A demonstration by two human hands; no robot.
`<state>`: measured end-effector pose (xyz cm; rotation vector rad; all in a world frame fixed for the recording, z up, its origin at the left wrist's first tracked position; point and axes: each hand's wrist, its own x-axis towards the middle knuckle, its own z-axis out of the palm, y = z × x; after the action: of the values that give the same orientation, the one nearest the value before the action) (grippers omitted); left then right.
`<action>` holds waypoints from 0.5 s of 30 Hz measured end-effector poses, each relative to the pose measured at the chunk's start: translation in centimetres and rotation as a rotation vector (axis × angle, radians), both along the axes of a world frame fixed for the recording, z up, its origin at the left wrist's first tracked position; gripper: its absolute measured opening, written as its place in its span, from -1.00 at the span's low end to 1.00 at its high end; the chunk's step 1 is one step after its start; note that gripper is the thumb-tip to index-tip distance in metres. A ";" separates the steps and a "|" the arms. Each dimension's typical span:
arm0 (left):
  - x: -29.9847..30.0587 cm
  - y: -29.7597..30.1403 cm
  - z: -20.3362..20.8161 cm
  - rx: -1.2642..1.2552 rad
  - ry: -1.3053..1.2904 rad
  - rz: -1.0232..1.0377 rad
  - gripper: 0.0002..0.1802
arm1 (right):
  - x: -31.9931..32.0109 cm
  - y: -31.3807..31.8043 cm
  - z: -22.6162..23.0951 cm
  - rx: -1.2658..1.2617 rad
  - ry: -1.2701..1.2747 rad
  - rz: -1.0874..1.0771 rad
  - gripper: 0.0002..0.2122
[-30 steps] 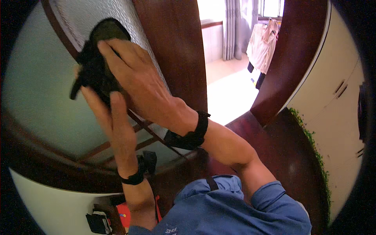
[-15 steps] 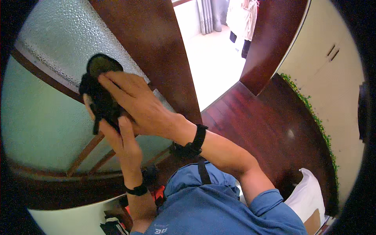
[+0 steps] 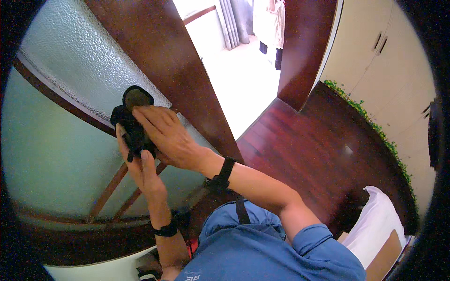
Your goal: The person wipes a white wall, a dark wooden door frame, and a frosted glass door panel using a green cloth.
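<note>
A dark, soft-looking black item with a rounded, olive-brown, black-edged end is held up in front of the frosted glass, left of centre. Its exact kind I cannot make out. My left hand grips its lower part from beneath, thumb on the near side and fingers along the left side. Across its top and right side lies my right hand, fingers together and bent slightly over it, their tips near the olive end. The right palm and thumb are hidden. Each wrist wears a black band.
Textured glass in a dark wooden frame stands close on the left. Beyond it is a bright doorway. Reddish wooden flooring runs to pale cabinets edged by a green leafy strip. White cloth lies at lower right.
Both hands and the black item have shifted slightly right and down in the picture. The view has turned somewhat, moving the doorway left. Both hands remain on the item.
</note>
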<state>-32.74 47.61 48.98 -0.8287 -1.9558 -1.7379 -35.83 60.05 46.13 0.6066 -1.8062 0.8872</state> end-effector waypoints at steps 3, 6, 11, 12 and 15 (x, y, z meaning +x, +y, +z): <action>-0.2 0.3 1.9 0.018 -0.001 -0.041 -0.12 | -0.3 -0.5 1.3 -0.110 0.087 -0.061 -0.29; -0.5 0.4 3.8 0.053 0.114 0.007 -0.20 | -1.1 -0.4 5.3 -0.115 0.230 -0.175 -0.47; -1.3 -0.6 7.0 0.131 0.342 0.219 -0.28 | -3.3 1.7 16.0 -0.062 0.608 -0.386 -0.63; -1.1 -1.1 7.6 0.142 0.429 0.305 -0.27 | -3.9 1.6 18.4 -0.084 0.723 -0.335 -0.66; -2.0 0.7 8.5 0.151 0.433 0.493 -0.31 | -5.6 1.5 25.7 -0.057 0.741 -0.410 -0.65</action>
<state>-34.77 48.28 57.50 -0.5492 -1.5507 -1.2709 -41.39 61.55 71.80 0.4242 -1.1597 0.3553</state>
